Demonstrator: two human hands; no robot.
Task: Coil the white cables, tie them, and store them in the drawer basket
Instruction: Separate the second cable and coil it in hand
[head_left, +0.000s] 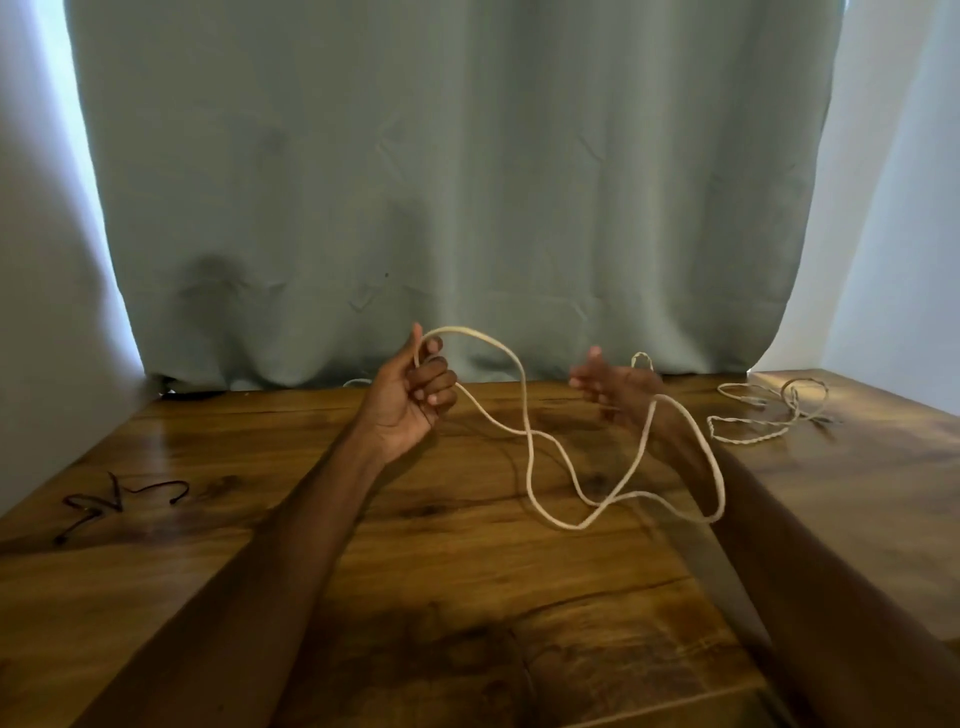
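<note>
Left hand grips white cable, centre frame; loops sag to table. Right hand blurred, fingers look spread, cable over wrist. Risk: crossed loops snag, knot.

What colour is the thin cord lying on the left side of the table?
Dark, nearly black. The cord shows in the head view against the wooden table.

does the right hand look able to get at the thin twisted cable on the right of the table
Probably yes. The thin twisted cable lies on the table just right of the right hand, nothing between. But the thick white cable hangs across that wrist and would drag along.
</note>
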